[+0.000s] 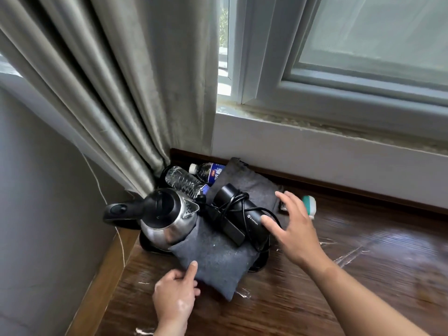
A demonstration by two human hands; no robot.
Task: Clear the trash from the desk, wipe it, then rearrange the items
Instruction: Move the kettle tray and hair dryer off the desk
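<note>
Left hand (174, 294) sits closest to me at the bottom edge. Its index finger lies straight on the near corner of the grey pouch (218, 258) and the other fingers are curled. I can't tell if the thumb pinches the pouch edge or just rests beside it. Right hand (291, 226) reaches in from the lower right with the palm down and the fingers spread apart, holding nothing. The thumb tip is at the butt end of the black hair dryer (242, 209), touching or just off it, and blur stops me calling it. The hair dryer has its cord wrapped round it and lies on top of the pouch. The pouch is draped over a black tray (260, 263) in the desk (363, 263) corner. A steel kettle (164, 214) stands on the tray's left side against the pouch, and two water bottles (184, 181) lie behind it by the curtain (121, 93). My read on progress is that no loose trash shows and the wood looks glossy, so clearing and wiping are likely done and this is the rearranging stage. Items are being bunched on the tray. Still left, I'd guess, are squaring up the pouch and dryer and dealing with a green-and-white thing (309, 202) lying off the tray behind the right hand, too blurred to name. Clear film streaks (349, 258) on the desk could be scraps or a cover; I can't tell which.
</note>
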